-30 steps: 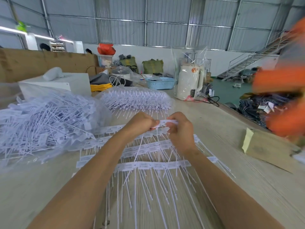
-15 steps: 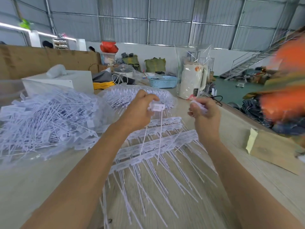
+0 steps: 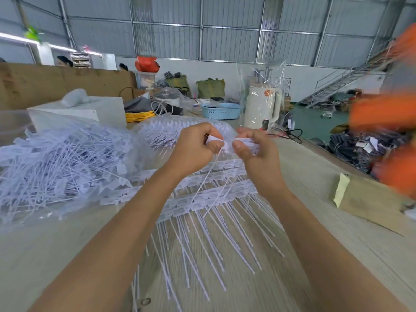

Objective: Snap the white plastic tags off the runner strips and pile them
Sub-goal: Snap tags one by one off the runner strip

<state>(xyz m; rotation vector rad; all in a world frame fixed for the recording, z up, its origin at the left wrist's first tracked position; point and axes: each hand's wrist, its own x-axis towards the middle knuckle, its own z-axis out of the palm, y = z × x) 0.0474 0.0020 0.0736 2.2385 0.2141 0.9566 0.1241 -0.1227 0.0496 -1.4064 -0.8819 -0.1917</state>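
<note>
Both hands, left hand point(image 3: 193, 147) and right hand point(image 3: 254, 152), are pinching one tag strip point(image 3: 227, 144), mid-snap (probably); next it's needing a twist, then dropping on the loose pile point(image 3: 63, 163).

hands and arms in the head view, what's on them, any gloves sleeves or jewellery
Nothing is worn on either. The left hand and right hand have no gloves, and no rings show. Both forearms are uncovered from wrist to the frame's bottom edge: no sleeves, watch or bracelet in view.
</note>
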